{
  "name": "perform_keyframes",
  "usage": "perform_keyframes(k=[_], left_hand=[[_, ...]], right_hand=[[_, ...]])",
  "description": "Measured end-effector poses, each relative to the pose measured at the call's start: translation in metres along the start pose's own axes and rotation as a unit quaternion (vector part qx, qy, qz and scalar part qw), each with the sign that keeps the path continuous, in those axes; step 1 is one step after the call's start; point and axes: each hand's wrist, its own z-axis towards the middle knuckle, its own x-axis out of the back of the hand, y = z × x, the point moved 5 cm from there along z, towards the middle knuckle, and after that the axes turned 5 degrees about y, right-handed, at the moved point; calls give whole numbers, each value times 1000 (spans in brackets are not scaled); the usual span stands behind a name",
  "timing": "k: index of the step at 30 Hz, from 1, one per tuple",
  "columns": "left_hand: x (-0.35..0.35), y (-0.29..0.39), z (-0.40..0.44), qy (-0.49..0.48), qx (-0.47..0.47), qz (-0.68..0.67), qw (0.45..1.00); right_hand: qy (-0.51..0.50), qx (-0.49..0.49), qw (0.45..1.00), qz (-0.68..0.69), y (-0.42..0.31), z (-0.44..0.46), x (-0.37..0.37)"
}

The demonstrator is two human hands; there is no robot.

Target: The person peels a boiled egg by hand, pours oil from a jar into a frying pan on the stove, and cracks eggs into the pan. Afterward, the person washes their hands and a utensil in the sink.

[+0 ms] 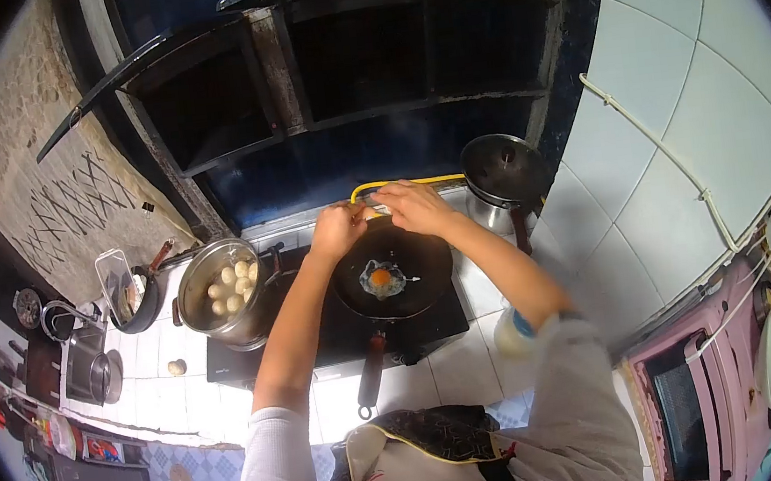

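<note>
My left hand (339, 231) and my right hand (415, 209) meet over the far rim of a dark frying pan (423, 260). The fingers of both are bent and close together, the tips nearly touching. A small pale bit shows between them, but what they hold is too hidden to name. In the pan lies a cracked egg (382, 278) with a whole orange yolk and partly whitened, spread-out white. The pan sits on a black stove (322, 350), its handle (372, 373) pointing towards me.
Left of the pan stands a steel pot (226, 328) holding several pale round pieces. A small round object (176, 367) lies on the white-tiled counter (151, 382). A lidded pot (491, 212) stands back right, near a yellow hose (440, 178). A blue-lidded jar (512, 335) is beside my right forearm.
</note>
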Motion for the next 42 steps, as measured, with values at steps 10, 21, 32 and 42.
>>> perform_keyframes(k=[10,21,32,42], left_hand=[[-43,-6,-39,-46,410,-484,772],[-62,24,-179,-47,605,-613,506],[20,-37,-310,129,643,-464,596],[-3,-26,-315,52,648,-486,583]], right_hand=[[100,-335,858,377,-18,-38,-17],[250,-364,857,267,-68,-134,2],[-24,-639,742,-204,154,-344,-157],[391,-648,539,369,106,-307,-135]])
